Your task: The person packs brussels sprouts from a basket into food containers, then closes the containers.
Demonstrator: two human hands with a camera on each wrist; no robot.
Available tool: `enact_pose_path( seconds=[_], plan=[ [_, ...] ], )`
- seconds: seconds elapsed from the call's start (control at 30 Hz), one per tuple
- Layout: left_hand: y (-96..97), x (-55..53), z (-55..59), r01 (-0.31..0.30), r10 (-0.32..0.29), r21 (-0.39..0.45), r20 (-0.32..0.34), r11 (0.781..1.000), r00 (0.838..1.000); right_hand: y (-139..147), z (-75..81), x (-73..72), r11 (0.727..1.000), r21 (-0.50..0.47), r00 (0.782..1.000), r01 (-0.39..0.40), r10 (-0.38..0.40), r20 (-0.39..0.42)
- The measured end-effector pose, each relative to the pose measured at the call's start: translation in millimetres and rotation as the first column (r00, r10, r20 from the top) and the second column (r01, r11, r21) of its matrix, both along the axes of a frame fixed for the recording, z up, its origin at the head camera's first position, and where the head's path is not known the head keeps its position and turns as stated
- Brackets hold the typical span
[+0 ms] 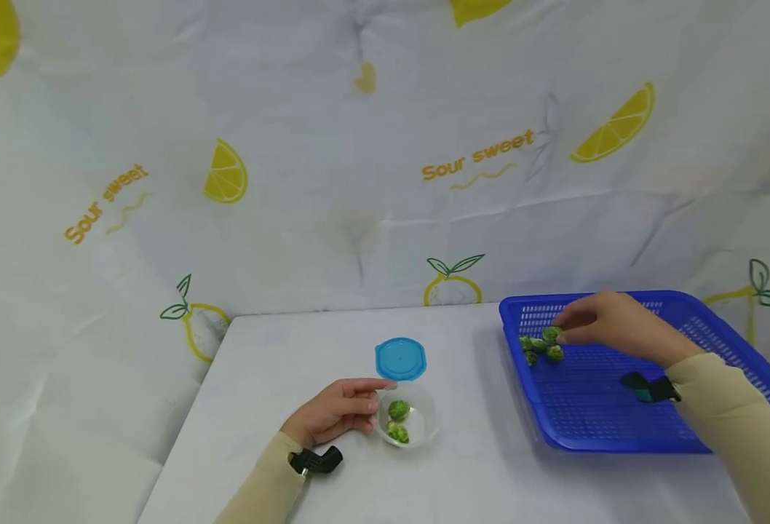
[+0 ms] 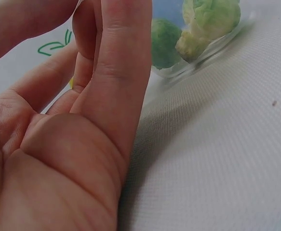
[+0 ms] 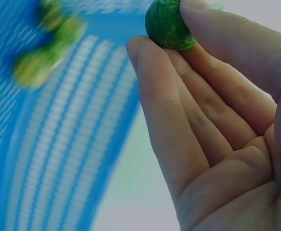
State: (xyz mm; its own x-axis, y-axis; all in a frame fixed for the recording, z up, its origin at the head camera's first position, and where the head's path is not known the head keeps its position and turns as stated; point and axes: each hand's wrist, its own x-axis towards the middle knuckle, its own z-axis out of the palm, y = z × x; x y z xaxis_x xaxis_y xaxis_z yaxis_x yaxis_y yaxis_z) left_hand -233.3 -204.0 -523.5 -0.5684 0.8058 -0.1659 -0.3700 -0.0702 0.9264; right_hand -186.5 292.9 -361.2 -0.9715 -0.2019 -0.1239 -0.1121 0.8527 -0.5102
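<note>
My right hand (image 1: 610,331) pinches a green Brussels sprout (image 3: 168,24) between thumb and fingertips, over the left part of a blue plastic basket (image 1: 601,444). Several more Brussels sprouts (image 1: 555,354) lie clustered beneath it near the basket's left wall. On the table, my left hand (image 1: 339,411) holds the left side of a clear round container (image 1: 427,411), one finger stretched along its far rim. Two sprouts (image 1: 398,410) sit inside that container. Its far edge is close to a blue lid (image 1: 401,359). The left wrist view shows my palm, with the fingertips partly hidden.
A white cloth covers the table (image 1: 260,364). Behind it hangs a white backdrop (image 1: 332,240) printed with lemons and lettering. The basket's raised rim stands between the loose sprouts and the container, at the table's right side.
</note>
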Motion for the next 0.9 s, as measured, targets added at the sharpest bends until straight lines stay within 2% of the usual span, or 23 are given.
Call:
enact_pose_path(
  seconds=[0.13, 0.27, 0.37, 0.63, 0.9],
  plan=[
    [0.3, -1.4, -0.3, 0.005, -0.005, 0.003, -0.017, 1.000, 1.000, -38, 12.7, 0.4, 0.998, -0.031, 0.998, -0.050, 0.048, -0.043],
    [-0.6, -1.0, 0.0, 0.001, -0.001, 0.000, -0.013, 1.000, 1.000, -81, 19.0, -1.7, 0.991, -0.090, 0.995, -0.097, 0.094, -0.031],
    [-1.3, -0.5, -0.1, -0.003, 0.003, -0.007, -0.004, 1.000, 1.000, -111, 18.1, -2.5, 0.983, -0.140, 0.993, -0.122, 0.122, -0.011],
    [-2.2, -2.4, -2.2, -0.007, 0.007, -0.001, -0.012, 1.000, 1.000, -170, -6.9, -6.1, 0.961, -0.208, 0.982, -0.185, 0.187, -0.008],
    [-1.5, -1.9, -1.7, -0.006, 0.006, 0.023, -0.014, 1.000, 1.000, -196, -32.3, 3.2, 0.941, -0.260, 0.975, -0.216, 0.222, -0.008]
  ],
)
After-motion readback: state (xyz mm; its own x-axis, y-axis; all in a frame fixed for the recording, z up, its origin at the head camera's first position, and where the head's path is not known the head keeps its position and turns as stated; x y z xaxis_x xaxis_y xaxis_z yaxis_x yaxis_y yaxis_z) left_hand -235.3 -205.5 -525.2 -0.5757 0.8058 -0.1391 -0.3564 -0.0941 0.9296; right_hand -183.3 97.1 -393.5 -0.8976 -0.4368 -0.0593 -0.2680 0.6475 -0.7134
